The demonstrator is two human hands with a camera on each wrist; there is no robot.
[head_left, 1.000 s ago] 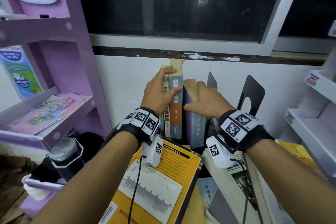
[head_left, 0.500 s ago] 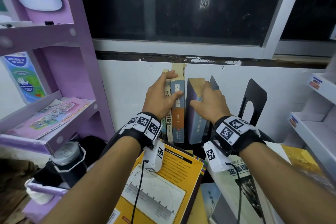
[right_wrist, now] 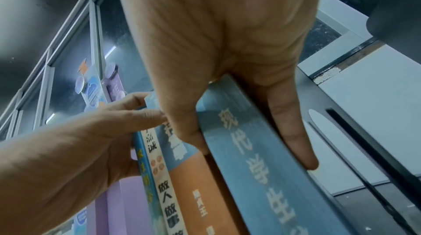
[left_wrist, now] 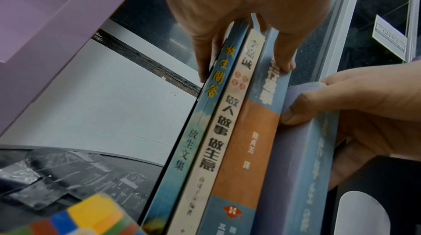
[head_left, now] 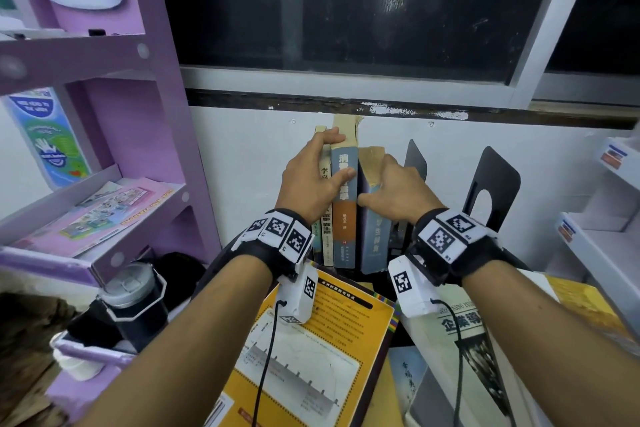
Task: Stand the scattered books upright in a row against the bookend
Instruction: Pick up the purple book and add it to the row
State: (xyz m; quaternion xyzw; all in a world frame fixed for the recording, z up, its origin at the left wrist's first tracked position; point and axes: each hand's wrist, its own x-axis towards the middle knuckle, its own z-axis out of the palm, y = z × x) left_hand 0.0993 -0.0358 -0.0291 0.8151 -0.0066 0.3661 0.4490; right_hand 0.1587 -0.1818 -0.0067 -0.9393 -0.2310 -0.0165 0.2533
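Note:
Three slim books stand upright against the wall: a thin blue one [left_wrist: 205,113], a white-spined one [head_left: 325,236] and a blue-and-orange one [head_left: 344,229]. My left hand [head_left: 322,166] grips them, fingers over their top and left side and thumb on the blue-and-orange spine. A thick blue book [head_left: 375,243] stands just to their right. My right hand [head_left: 381,184] grips it with the thumb on its left side and fingers on its right. A black bookend [head_left: 414,159] stands right of that book, close to it [right_wrist: 341,122].
A second black bookend [head_left: 491,184] stands further right. A yellow book [head_left: 332,340] and a white book [head_left: 460,322] lie flat in front under my wrists. A purple shelf unit [head_left: 104,114] is on the left and white shelves [head_left: 606,236] on the right.
The thick blue book went from leaning to upright, and my right hand slid from its top down to its sides. My left hand kept its hold on the row.

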